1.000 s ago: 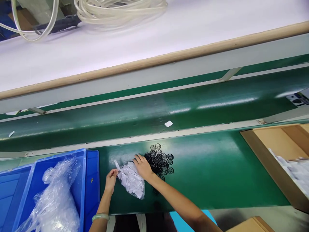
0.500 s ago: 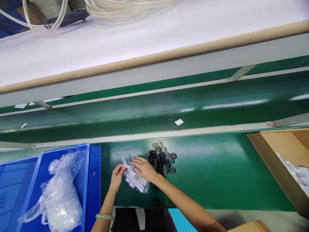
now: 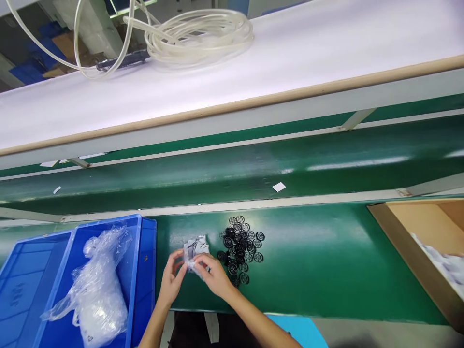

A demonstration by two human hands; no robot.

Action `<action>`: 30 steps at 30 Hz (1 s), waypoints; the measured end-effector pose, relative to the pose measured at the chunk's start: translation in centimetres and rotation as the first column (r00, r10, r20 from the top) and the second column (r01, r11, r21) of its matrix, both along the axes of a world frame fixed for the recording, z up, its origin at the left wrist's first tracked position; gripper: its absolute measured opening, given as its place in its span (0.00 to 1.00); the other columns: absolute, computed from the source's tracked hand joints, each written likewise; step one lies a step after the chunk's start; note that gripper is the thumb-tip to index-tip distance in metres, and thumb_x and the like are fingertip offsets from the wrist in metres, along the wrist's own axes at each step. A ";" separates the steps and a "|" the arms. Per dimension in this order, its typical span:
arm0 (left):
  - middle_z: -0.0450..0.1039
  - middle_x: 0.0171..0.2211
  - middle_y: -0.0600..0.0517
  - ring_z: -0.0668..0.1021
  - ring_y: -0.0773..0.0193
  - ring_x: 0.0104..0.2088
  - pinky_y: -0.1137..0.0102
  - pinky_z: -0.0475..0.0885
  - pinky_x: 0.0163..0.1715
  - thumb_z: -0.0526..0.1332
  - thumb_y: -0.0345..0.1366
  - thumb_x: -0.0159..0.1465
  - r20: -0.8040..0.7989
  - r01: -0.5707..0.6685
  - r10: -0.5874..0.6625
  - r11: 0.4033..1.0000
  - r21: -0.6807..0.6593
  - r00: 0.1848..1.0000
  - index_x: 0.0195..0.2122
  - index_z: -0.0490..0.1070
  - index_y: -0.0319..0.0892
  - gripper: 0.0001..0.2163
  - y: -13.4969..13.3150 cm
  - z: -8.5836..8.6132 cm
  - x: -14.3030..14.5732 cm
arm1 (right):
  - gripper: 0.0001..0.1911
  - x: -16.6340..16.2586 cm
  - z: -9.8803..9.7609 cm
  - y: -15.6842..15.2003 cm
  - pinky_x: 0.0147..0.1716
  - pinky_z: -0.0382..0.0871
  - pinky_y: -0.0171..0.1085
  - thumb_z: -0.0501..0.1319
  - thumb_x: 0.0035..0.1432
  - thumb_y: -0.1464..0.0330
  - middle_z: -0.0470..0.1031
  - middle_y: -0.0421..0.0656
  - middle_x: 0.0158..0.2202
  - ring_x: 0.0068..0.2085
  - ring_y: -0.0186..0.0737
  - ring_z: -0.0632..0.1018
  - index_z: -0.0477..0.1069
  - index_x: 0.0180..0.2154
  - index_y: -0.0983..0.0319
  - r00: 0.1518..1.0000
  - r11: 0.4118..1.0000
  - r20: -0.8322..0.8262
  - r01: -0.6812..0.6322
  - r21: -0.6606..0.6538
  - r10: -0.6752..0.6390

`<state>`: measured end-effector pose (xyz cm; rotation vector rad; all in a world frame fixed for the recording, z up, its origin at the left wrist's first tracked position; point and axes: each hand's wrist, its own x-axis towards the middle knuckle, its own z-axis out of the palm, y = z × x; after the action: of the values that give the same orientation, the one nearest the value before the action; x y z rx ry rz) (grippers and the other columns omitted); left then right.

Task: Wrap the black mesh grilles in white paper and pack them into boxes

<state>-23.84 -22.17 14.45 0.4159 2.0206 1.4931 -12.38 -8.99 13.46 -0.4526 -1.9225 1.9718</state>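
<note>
A small clear plastic bag [image 3: 196, 246] of white and grey flat pieces is held over the green work surface. My left hand [image 3: 173, 276] pinches the near left part of the bag between thumb and fingers. On the other side, my right hand [image 3: 213, 273] is closed on the bag's gathered plastic, close to the left fingertips. The bag's contents lie at its far end, beyond the fingers. Just right of the hands, a loose pile of round black spoked parts [image 3: 239, 249] spreads over the surface.
Blue bins [image 3: 139, 270] stand on the left, one holding a large clear plastic bag [image 3: 101, 299]. An open cardboard box [image 3: 406, 261] is at the right. Behind runs a green belt [image 3: 217, 179] with a white paper piece [image 3: 279, 186]; coiled tubing [image 3: 199, 36] lies on the upper shelf.
The bag has been turned, so its filled end now points away from me. Both hands have come together at its near side, uncovering more black parts. The camera view has shifted slightly.
</note>
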 end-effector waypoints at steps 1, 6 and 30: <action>0.68 0.48 0.42 0.70 0.52 0.51 0.64 0.68 0.49 0.65 0.47 0.55 -0.011 0.072 -0.072 0.997 0.003 0.997 0.44 0.72 0.41 0.20 -0.2 1.2 0.4 | 0.07 0.2 1.1 -0.4 0.41 0.65 0.34 0.56 0.64 0.67 0.74 0.43 0.40 0.42 0.39 0.74 0.71 0.36 0.61 1.000 1.000 -0.026 -0.008 -0.013 0.008; 0.72 0.38 0.44 0.74 0.55 0.42 0.66 0.71 0.44 0.63 0.44 0.57 -0.093 0.289 -0.296 0.954 -0.084 0.951 0.35 0.75 0.41 0.11 -1.6 5.9 1.5 | 0.07 1.7 6.3 -1.8 0.43 0.65 0.36 0.55 0.64 0.68 0.74 0.42 0.38 0.42 0.38 0.74 0.70 0.35 0.60 0.991 0.997 -0.131 -0.004 0.075 0.014; 0.62 0.21 0.56 0.65 0.70 0.24 0.78 0.63 0.23 0.71 0.40 0.45 0.126 -0.378 0.357 0.891 0.253 0.926 0.21 0.61 0.39 0.17 -5.8 13.6 4.2 | 0.11 15.5 -8.9 -2.1 0.43 0.70 0.41 0.55 0.58 0.67 0.76 0.44 0.32 0.37 0.46 0.77 0.76 0.31 0.62 0.725 0.928 0.621 -0.372 -0.014 0.300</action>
<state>-19.67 -28.01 28.07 0.0768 1.9105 1.9999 3.14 -11.13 4.58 -0.8537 -2.6721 2.0822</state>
